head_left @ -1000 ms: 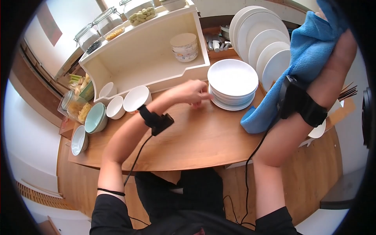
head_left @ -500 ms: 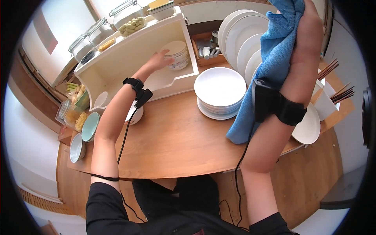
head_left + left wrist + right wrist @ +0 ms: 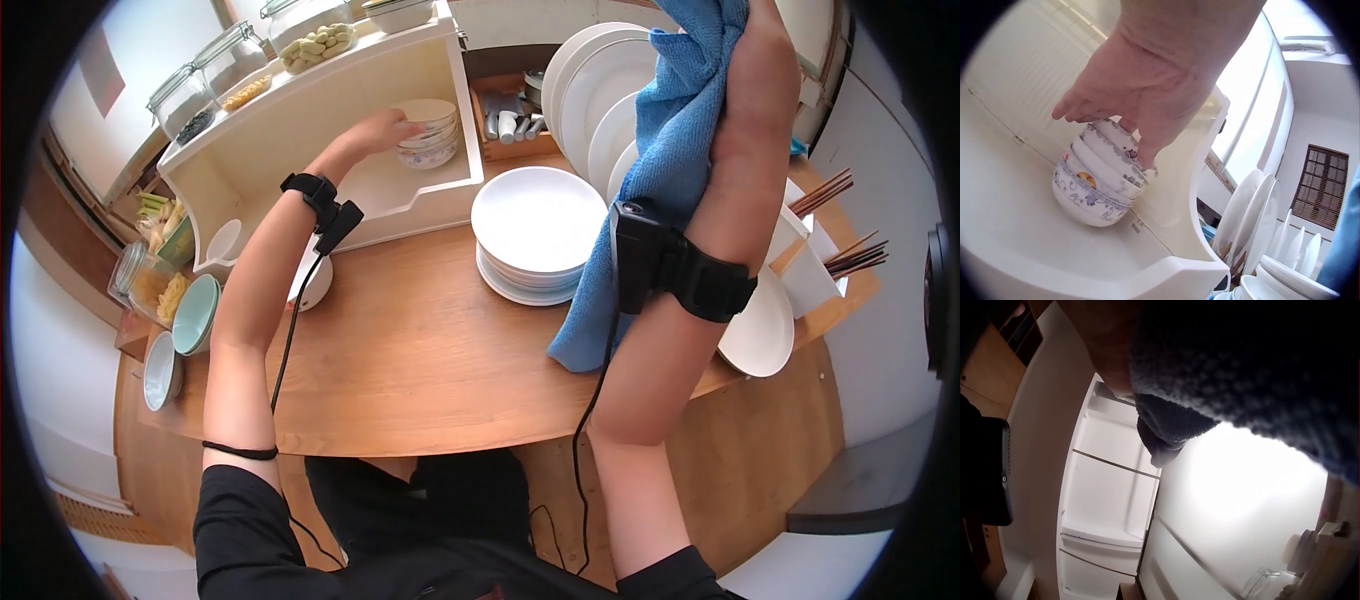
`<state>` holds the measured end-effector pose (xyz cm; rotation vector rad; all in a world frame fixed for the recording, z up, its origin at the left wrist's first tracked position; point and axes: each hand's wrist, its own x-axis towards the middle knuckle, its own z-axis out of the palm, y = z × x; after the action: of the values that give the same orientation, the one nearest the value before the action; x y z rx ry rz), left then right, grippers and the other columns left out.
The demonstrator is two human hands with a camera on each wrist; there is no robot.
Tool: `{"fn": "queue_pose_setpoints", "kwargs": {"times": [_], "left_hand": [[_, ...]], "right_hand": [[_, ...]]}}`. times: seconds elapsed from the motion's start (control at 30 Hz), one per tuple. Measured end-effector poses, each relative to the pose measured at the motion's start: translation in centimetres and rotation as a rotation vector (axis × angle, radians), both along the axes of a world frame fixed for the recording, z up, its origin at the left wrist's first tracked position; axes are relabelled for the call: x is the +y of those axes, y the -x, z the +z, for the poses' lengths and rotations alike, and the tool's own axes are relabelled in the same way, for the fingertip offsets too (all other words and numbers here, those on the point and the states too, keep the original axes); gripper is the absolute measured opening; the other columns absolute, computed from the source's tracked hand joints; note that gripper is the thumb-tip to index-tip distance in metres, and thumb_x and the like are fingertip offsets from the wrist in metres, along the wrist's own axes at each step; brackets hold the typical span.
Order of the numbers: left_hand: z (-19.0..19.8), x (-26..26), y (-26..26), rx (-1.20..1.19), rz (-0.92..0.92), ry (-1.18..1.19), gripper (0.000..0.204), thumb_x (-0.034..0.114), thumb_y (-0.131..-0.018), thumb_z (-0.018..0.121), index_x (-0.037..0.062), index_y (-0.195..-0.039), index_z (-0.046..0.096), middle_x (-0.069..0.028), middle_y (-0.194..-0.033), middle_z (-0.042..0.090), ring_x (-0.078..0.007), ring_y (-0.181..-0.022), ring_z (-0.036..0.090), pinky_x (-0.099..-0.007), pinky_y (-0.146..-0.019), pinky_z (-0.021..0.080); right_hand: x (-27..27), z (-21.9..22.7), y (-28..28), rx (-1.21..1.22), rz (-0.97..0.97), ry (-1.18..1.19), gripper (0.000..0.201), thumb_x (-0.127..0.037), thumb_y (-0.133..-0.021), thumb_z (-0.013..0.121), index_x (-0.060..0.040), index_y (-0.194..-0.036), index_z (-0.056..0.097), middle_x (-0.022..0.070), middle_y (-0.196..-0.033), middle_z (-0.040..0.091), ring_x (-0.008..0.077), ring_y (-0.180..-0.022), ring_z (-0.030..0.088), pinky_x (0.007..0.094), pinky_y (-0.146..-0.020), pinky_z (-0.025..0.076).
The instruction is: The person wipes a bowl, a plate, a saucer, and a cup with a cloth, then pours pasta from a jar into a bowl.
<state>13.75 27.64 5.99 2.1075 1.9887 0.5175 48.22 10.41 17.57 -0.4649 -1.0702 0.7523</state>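
Observation:
My left hand reaches inside the cream shelf unit, over a stack of flower-patterned bowls. In the left wrist view the fingers spread straight across the stack's top and the thumb lies along the upper bowls' side. Those nested bowls lean a little on the unit's floor. My right hand, at the head view's upper edge, grips a blue cloth that hangs down along the forearm. Dark folds of this cloth fill the upper right wrist view.
A stack of white plates stands on the wooden table, with larger plates upright behind it. Bowls line the left side. Glass jars top the unit. Chopsticks and an oval plate are at right.
My left hand has moved from beside the plate stack into the shelf unit, to the bowls' top. The right arm and cloth have shifted left in view, as has the whole scene.

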Motion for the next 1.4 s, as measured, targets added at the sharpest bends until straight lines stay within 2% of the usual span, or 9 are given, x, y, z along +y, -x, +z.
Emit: {"fn": "queue_pose_setpoints", "kwargs": {"times": [0.13,0.3,0.67,0.87,0.97,1.13,1.2,1.27,1.4], "left_hand": [[-0.4,0.9,0.9,0.059,-0.049,-0.092,0.053,0.04,-0.087,0.064,-0.0074,-0.112,0.063,-0.0243,-0.103,0.067,-0.0354,-0.097,0.065,-0.0407,-0.086,0.049],[0.0,0.4,1.2,0.068,-0.054,-0.212,0.041,0.033,-0.085,0.067,-0.003,-0.105,0.067,-0.0232,-0.096,0.068,-0.0353,-0.091,0.066,-0.0415,-0.083,0.05],[2.9,-10.0,1.8,-0.144,-0.074,-0.579,0.025,0.021,-0.091,0.065,-0.0027,-0.099,0.061,-0.0146,-0.093,0.066,-0.0207,-0.089,0.061,-0.032,-0.08,0.048],[-0.5,-19.2,1.4,-0.838,-0.417,-0.351,0.011,0.013,-0.095,0.06,0.0026,-0.099,0.057,-0.0031,-0.1,0.063,-0.0088,-0.098,0.056,-0.0254,-0.084,0.047],[-2.9,-23.1,0.8,-1.099,-0.487,-0.2,0.012,0.015,-0.096,0.06,0.0042,-0.101,0.057,-0.002,-0.102,0.062,-0.0082,-0.099,0.057,-0.0248,-0.087,0.047],[-5.0,-25.5,2.1,-1.159,-0.461,-0.109,0.021,0.024,-0.095,0.063,0.0047,-0.101,0.058,-0.0027,-0.103,0.062,-0.0097,-0.1,0.058,-0.0267,-0.091,0.048],[-5.1,-25.5,2.8,-1.217,-0.455,-0.062,0.027,0.031,-0.093,0.064,0.006,-0.103,0.059,-0.0037,-0.103,0.063,-0.0107,-0.1,0.058,-0.0276,-0.093,0.048],[-5.5,-25.0,3.5,-1.231,-0.459,-0.052,0.032,0.036,-0.092,0.065,0.0068,-0.104,0.06,-0.0042,-0.101,0.063,-0.0123,-0.1,0.059,-0.0289,-0.094,0.049],[-6.4,-24.2,4.0,-1.367,-0.444,-0.031,0.036,0.038,-0.091,0.065,0.0059,-0.107,0.059,-0.0046,-0.107,0.061,-0.0134,-0.105,0.058,-0.0327,-0.096,0.05]], "right_hand": [[0.8,-1.0,1.7,0.063,-0.072,-0.102,0.039,-0.039,-0.099,0.045,-0.0044,-0.1,0.063,0.0013,-0.083,0.063,0.0048,-0.066,0.057,0.017,-0.055,0.047],[4.8,0.4,-0.6,-0.054,-0.163,0.062,0.046,-0.042,-0.094,0.052,-0.0071,-0.124,0.061,0.0096,-0.098,0.07,0.0176,-0.079,0.069,0.0276,-0.071,0.057],[3.9,0.1,4.0,-0.276,-0.094,0.111,0.044,-0.042,-0.095,0.052,-0.0039,-0.111,0.066,0.0089,-0.088,0.07,0.0137,-0.065,0.068,0.0219,-0.058,0.058],[3.2,-0.5,7.6,-0.394,-0.108,0.041,0.06,-0.056,-0.094,0.05,0.0018,-0.097,0.066,0.005,-0.068,0.064,0.0088,-0.053,0.062,0.0192,-0.046,0.053],[2.3,-1.1,10.3,-0.387,0.114,0.033,0.057,-0.057,-0.092,0.053,-0.0006,-0.093,0.064,0.004,-0.066,0.063,0.0091,-0.05,0.062,0.0198,-0.043,0.052],[-0.5,-3.0,16.0,-0.498,0.198,0.034,0.052,-0.051,-0.095,0.052,-0.0013,-0.091,0.065,-0.0004,-0.064,0.06,0.0047,-0.05,0.056,0.0177,-0.042,0.045],[-0.4,-4.1,17.0,-0.842,0.142,-0.09,0.049,-0.05,-0.095,0.054,-0.0024,-0.097,0.067,-0.0023,-0.072,0.059,0.0029,-0.057,0.051,0.0165,-0.048,0.04],[-1.2,-5.8,19.5,-0.91,0.096,-0.262,0.042,-0.042,-0.097,0.055,-0.0039,-0.083,0.064,-0.0065,-0.066,0.044,0.0016,-0.064,0.041,0.0194,-0.055,0.034],[-2.1,-8.2,22.5,-1.062,0.008,-0.357,0.043,-0.035,-0.095,0.06,0.0033,-0.075,0.055,0.0063,-0.059,0.043,0.0101,-0.057,0.039,0.0284,-0.051,0.037]]}}
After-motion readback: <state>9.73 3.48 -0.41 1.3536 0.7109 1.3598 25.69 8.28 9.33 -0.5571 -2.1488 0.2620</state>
